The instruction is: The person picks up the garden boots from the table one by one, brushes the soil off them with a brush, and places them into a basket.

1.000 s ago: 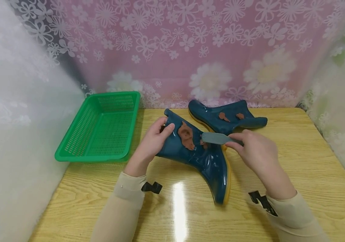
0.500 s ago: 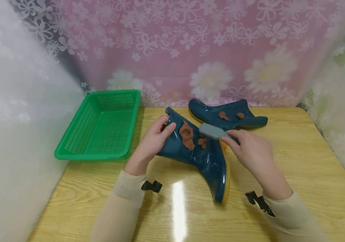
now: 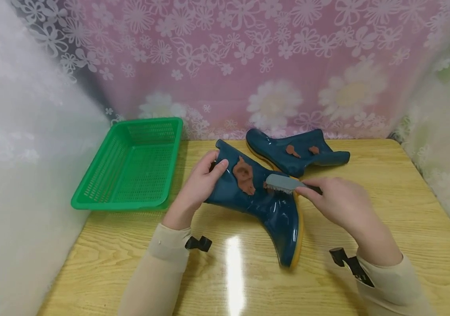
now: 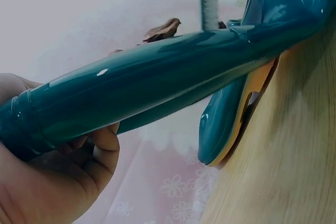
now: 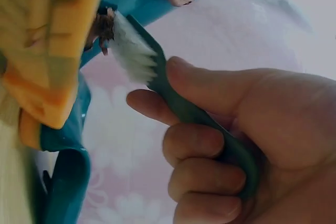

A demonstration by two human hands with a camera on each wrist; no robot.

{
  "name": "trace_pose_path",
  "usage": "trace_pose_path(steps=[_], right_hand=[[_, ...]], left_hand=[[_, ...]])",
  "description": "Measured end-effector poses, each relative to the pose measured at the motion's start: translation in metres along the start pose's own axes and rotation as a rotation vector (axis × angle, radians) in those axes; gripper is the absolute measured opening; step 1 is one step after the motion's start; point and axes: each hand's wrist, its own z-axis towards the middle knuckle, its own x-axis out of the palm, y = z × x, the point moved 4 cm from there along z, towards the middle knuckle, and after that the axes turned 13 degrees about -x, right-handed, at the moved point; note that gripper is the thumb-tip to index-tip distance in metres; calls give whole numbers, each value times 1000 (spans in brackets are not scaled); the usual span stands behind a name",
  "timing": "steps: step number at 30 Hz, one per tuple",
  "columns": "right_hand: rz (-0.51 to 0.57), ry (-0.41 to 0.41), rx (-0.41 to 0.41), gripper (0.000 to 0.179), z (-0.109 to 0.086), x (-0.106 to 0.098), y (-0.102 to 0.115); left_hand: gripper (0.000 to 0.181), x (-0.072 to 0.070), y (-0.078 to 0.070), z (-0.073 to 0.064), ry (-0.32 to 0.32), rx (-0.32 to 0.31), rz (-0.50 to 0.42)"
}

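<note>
My left hand [image 3: 203, 184] grips the top of a dark blue rain boot [image 3: 244, 204], thumb on the outside and fingers curled under in the left wrist view. The boot has a yellow sole and leans toe-down over the table. A large brown mud-like patch [image 3: 243, 175] sticks to its shaft. In my right hand [image 3: 337, 204] is a scrubbing brush [image 3: 284, 183], its handle wrapped by the fingers. White bristles [image 5: 134, 56] meet a smaller brown clump [image 5: 102, 27] near the boot's ankle.
Behind lies a second blue boot [image 3: 292, 151] on its side, with brown lumps [image 3: 293, 151] on it. A green plastic basket [image 3: 130, 205] stands at the left of the wooden table [image 3: 390, 210]. A pink flowered curtain [image 3: 225, 66] hangs at the back.
The brush has moved up and left over the boot, then back down and right onto the smaller clump. My left hand keeps the boot in nearly the same place.
</note>
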Motion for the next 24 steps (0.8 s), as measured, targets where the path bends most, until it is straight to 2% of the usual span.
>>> trace_pose_path(steps=[7,10,13,17,24], right_hand=[[14,-34,62,74,-1,-9,2],[-20,-77,47,66,4,-3,6],[-71,-90,9,52,13,11,9],[-87,-45,-27,42,18,25,8],[-45,27,-56,38,4,14,3]], left_hand=[[15,0,2,2,5,7,42],[15,1,2,2,18,21,39],[14,1,1,0,15,18,21],[12,1,1,-1,-2,12,36],[14,1,1,1,-25,10,46]])
